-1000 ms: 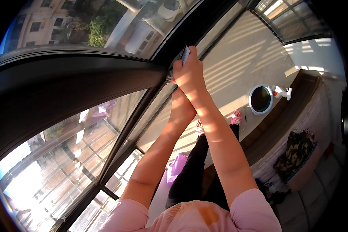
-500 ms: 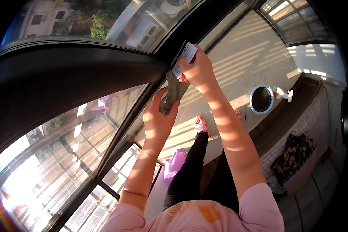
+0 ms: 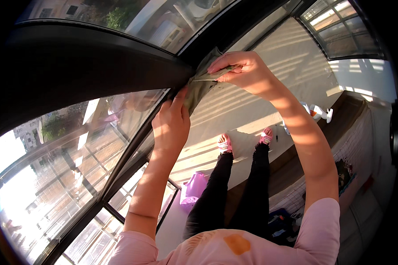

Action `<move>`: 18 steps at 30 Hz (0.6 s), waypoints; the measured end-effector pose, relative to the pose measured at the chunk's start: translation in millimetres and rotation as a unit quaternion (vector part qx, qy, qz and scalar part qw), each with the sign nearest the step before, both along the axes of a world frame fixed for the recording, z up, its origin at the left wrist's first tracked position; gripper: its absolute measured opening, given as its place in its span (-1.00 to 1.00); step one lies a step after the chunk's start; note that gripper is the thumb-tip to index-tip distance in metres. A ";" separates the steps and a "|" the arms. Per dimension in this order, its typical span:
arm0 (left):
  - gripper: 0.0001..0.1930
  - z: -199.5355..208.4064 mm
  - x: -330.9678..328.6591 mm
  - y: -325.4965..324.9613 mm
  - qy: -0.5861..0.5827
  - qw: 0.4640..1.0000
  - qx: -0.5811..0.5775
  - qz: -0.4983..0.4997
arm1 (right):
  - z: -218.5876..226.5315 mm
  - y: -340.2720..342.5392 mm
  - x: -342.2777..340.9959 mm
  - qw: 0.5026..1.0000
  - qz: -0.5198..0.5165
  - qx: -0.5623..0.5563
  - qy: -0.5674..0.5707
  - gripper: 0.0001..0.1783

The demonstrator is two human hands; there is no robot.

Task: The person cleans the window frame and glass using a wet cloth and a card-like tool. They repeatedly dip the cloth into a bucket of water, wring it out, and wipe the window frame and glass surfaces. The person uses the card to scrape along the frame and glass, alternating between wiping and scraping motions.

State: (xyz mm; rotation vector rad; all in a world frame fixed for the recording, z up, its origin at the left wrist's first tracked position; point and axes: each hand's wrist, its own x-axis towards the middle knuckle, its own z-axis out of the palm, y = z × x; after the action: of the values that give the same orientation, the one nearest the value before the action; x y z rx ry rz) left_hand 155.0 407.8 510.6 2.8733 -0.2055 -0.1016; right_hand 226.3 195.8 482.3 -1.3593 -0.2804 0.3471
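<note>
Gripping olive cloth (image 3: 198,93) by dark window frame (image 3: 119,62)

Bunched between both hands, near the frame's joint. Pinched in right hand (image 3: 243,70) beside thin pale strip (image 3: 204,80), seen edge-on; steadied by half-curled left hand (image 3: 171,123). Looks mid-handling, unfinished; can't tell amount done or left. Shows no readable writing.

Between the left hand (image 3: 170,121) and right hand (image 3: 242,70), only a pale edge of a thin item (image 3: 204,80) is exposed. Right of both hands, a bucket (image 3: 285,127) is mostly concealed by the right forearm (image 3: 301,128). Above them, a vehicle (image 3: 203,6) is cut off by the upper picture edge.
</note>
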 end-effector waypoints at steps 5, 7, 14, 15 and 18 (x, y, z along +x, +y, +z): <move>-0.68 -6.1 -1.2 -6.7 -0.051 0.998 -0.007 0.030 | -11.3 17.8 15.0 0.996 0.042 0.042 0.064 -0.94; -0.71 -6.5 -3.4 -5.3 -0.136 0.990 -0.040 0.028 | -19.3 14.6 22.9 0.995 0.062 -0.052 -0.050 -0.91; -0.79 -10.9 -14.5 3.1 -0.142 0.988 -0.059 0.032 | 1.3 3.5 29.8 0.989 0.120 -0.071 -0.052 -0.92; -0.80 -12.8 -14.8 4.7 -0.149 0.986 -0.063 0.036 | 1.2 5.4 30.4 0.987 0.132 -0.077 -0.057 -0.91; -0.83 -11.2 -11.8 -0.1 -0.152 0.981 -0.090 0.081 | -1.8 8.7 32.0 0.970 0.157 -0.108 -0.154 -0.86</move>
State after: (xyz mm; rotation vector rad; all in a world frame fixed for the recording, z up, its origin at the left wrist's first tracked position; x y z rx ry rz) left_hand 143.2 407.7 499.5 2.6979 -0.0337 0.3708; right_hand 258.3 204.5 480.5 -1.5861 -0.7398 0.4374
